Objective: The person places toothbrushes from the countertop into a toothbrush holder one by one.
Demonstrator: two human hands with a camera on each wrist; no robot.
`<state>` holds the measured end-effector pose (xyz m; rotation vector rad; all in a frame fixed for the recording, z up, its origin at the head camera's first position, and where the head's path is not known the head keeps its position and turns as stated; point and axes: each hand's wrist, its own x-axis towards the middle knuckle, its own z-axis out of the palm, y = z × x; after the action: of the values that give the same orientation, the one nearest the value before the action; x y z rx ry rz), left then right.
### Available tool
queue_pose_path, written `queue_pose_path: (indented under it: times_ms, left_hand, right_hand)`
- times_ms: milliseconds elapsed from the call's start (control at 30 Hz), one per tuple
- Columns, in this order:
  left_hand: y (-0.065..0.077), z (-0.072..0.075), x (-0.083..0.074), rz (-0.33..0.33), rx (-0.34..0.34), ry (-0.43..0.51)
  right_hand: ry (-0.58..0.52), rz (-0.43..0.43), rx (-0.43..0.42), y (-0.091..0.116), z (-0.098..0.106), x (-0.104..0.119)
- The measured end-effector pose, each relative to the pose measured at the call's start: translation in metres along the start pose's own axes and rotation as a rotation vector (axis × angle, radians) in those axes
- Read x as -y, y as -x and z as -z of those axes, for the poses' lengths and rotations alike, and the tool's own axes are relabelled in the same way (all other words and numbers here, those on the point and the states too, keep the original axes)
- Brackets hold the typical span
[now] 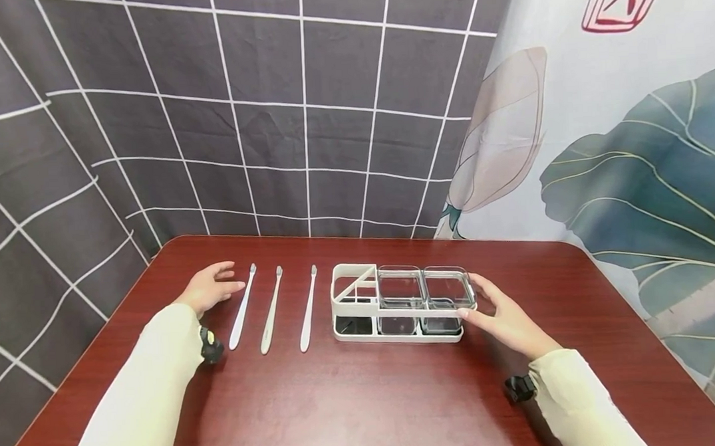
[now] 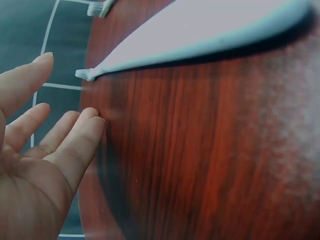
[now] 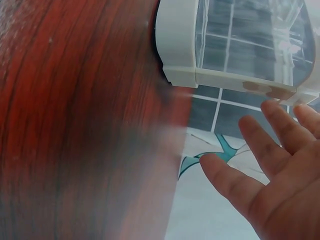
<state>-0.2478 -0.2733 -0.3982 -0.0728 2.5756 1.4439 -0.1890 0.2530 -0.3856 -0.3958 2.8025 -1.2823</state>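
My left hand (image 1: 210,289) is held out just left of a white toothbrush (image 1: 242,311), fingers loosely extended and holding nothing. In the left wrist view a gap shows between the fingers (image 2: 80,142) and that toothbrush (image 2: 165,45). A cream toothbrush (image 1: 271,313) and another white toothbrush (image 1: 309,311) lie alongside, bristle heads away from me. A white rack (image 1: 409,312) holds two clear cups, one in the middle (image 1: 391,303) and one at the right (image 1: 439,304). My right hand (image 1: 511,319) spreads around the rack's right end, fingers extended; whether the fingertips touch it I cannot tell.
The reddish-brown wooden table (image 1: 341,403) reaches back to a dark grey curtain (image 1: 270,134) with white grid lines. A pale curtain (image 1: 569,140) with a leaf print hangs at the right. The rack's left compartment has a diagonal divider (image 1: 355,283).
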Motion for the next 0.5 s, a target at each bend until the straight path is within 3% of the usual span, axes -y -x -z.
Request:
queue_pose_path:
  times_ms: [333, 500]
  left_hand:
    - [-0.012, -0.002, 0.001, 0.006, 0.016, 0.042]
    - [-0.020, -0.003, 0.008, -0.031, 0.036, 0.123]
  right_hand:
    - [0.046, 0.009, -0.008, 0.000, 0.001, -0.001]
    - [0.050, 0.015, -0.007, 0.000, 0.001, -0.001]
